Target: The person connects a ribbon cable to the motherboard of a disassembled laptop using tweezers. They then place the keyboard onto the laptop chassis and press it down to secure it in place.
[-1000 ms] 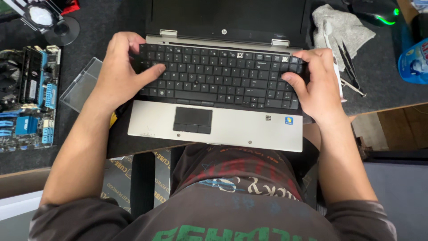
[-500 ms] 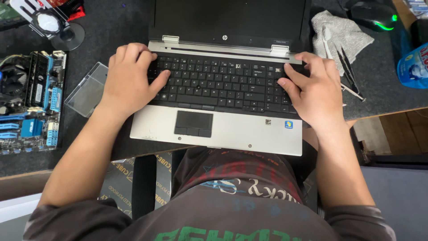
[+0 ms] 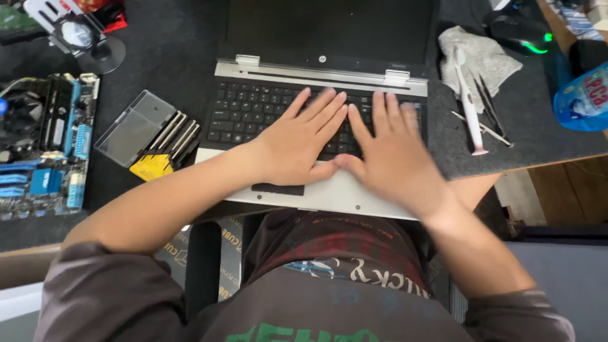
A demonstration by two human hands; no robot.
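An open silver laptop (image 3: 316, 71) with a black keyboard (image 3: 240, 111) and a dark screen lies on the dark desk mat in front of me. My left hand (image 3: 301, 139) rests flat on the middle of the keyboard, fingers spread and pointing away from me. My right hand (image 3: 389, 152) lies flat right beside it, thumbs nearly touching, over the keyboard's right half and the palm rest. Neither hand holds anything. The touchpad is mostly hidden under my hands.
A clear plastic case of tool bits (image 3: 149, 136) lies left of the laptop. A bare motherboard (image 3: 44, 142) sits at the far left. A grey cloth (image 3: 478, 57), white tool (image 3: 468, 104), tweezers, a mouse (image 3: 519, 31) and a blue bottle (image 3: 582, 98) lie right.
Both hands have left the keyboard's outer edges and come together flat over its middle. The view has shifted, showing the bit case beside the laptop.
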